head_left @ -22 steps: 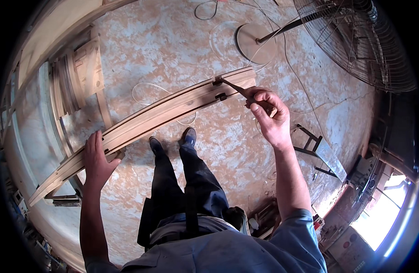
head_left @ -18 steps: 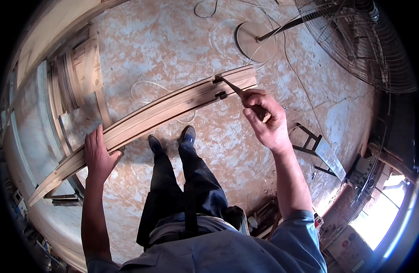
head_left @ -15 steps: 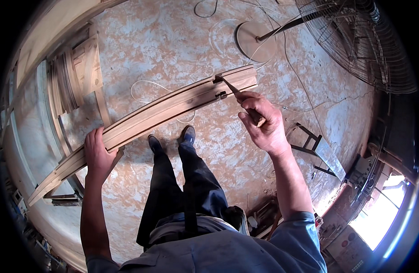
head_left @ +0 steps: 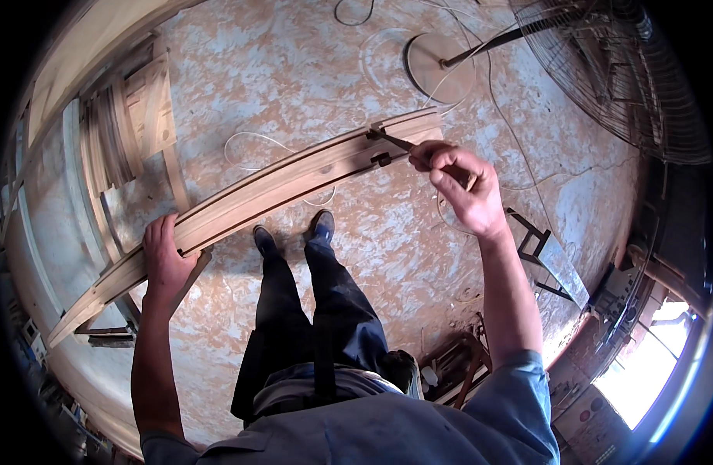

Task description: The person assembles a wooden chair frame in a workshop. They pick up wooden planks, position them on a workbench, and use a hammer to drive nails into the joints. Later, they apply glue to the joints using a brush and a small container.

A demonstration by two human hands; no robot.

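A long wooden piece (head_left: 294,172) with grooves along its edges slants from lower left to upper right in front of me. My left hand (head_left: 164,252) grips it near its lower left stretch, thumb on the near edge and fingers over the top. In my right hand (head_left: 466,184) is a chisel (head_left: 395,141), its handle mostly hidden by my fingers. The chisel's tip is at a dark notch in the far edge, close to the right end. Another dark notch (head_left: 381,160) sits in the near edge, just below the blade.
A fan (head_left: 604,70) on a round base (head_left: 439,68) stands at the upper right, with cables trailing over the floor. Wooden boards (head_left: 112,139) are stacked at the left. To the right is a small metal-legged bench (head_left: 562,271). My shoes (head_left: 322,223) are below the wooden piece.
My right hand has moved slightly up and right, and the chisel now lies at a flatter angle, its tip still at the far notch. My left hand stays in place.
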